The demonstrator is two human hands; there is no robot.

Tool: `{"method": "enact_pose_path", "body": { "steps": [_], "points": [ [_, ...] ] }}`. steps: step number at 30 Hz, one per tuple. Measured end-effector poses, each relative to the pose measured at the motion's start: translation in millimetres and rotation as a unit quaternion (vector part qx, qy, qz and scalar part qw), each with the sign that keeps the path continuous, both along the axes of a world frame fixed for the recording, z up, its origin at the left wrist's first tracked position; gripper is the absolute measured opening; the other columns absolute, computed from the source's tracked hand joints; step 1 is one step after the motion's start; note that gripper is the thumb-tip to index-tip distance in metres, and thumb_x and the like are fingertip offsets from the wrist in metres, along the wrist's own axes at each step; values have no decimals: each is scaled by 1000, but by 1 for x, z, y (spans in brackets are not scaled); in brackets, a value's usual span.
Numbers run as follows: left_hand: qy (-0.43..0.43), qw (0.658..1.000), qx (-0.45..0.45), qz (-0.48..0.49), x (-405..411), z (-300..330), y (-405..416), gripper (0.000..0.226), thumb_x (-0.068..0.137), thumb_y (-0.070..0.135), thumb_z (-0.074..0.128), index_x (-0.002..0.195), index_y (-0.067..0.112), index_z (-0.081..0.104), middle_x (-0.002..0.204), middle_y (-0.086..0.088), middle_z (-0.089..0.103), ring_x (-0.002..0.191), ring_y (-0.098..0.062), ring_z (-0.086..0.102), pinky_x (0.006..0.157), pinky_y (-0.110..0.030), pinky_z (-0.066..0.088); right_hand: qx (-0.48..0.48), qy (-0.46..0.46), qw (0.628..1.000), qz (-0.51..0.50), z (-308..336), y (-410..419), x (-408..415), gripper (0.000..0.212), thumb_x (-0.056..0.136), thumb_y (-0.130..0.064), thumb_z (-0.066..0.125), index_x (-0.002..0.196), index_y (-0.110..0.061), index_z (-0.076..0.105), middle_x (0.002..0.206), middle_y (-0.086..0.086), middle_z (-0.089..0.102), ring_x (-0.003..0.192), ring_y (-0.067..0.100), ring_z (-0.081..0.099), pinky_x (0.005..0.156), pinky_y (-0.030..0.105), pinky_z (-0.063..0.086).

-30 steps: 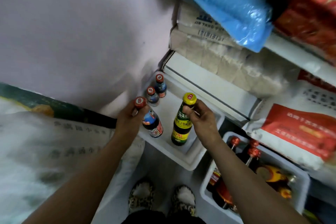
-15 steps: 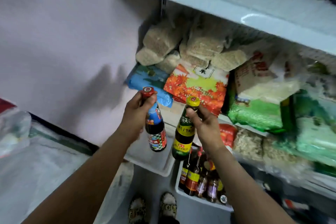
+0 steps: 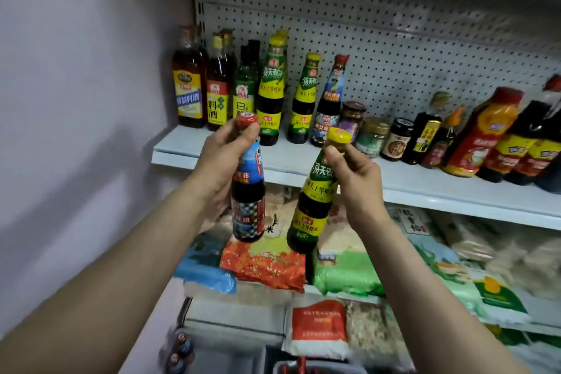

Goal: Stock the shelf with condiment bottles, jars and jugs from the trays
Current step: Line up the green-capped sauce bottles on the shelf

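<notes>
We are holding two bottles up in front of the shelf (image 3: pixel 303 161): our left hand (image 3: pixel 223 158) is gripping the neck of the red-capped bottle (image 3: pixel 247 191), and our right hand (image 3: pixel 358 179) is pinching the neck of the yellow-capped bottle (image 3: pixel 315 197), which is tilting a little. Both are hanging in the air below the shelf edge, near each other but apart. Behind them a row of bottles (image 3: pixel 273 91) and jars (image 3: pixel 372 136) is standing on the shelf, and the low trays (image 3: pixel 230 358) are too blurred to read, perhaps with bottles inside.
</notes>
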State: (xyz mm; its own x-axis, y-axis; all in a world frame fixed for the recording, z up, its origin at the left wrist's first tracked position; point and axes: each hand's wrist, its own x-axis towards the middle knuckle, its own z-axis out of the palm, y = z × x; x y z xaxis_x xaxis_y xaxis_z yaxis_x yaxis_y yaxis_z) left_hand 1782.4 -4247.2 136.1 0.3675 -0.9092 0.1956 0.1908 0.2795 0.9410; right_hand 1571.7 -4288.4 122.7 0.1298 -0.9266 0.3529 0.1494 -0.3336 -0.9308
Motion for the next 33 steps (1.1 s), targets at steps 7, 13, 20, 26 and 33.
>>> {"method": "enact_pose_path", "body": {
  "steps": [7,13,20,26,33],
  "points": [
    [19,999,-38,-30,-50,56,-78,17,92,20,67,109,18,68,97,3,73,86,-11,69,81,-31,57,-53,-8,996,-64,51,-84,-46,10,94,-19,67,101,-22,74,91,-10,76,87,5,70,77,24,56],
    [52,998,-22,-13,-94,64,-157,30,90,21,69,119,14,65,89,4,74,72,-7,70,64,-25,56,-53,21,995,-76,57,-160,-81,19,93,-22,68,111,-17,72,101,-5,75,95,12,70,87,35,57],
    [8,999,-7,30,-127,55,-229,18,85,28,76,101,28,70,109,-7,74,100,-27,71,95,-50,54,-63,23,997,-44,50,-214,-111,9,95,-22,65,101,-27,70,90,-15,74,87,1,70,78,23,55],
    [-46,998,-8,51,-132,51,-266,19,77,44,76,95,44,70,117,-1,71,110,-23,66,101,-48,50,-85,34,996,8,44,-237,-110,19,95,-21,65,113,-27,69,102,-12,75,97,5,70,78,20,54],
    [-53,997,-29,55,-135,48,-280,17,90,28,71,105,30,65,106,5,70,100,-15,68,94,-35,54,-77,37,996,-10,29,-234,-108,26,92,-20,69,119,-19,67,106,-9,74,100,5,69,82,21,55]
  ]
}}
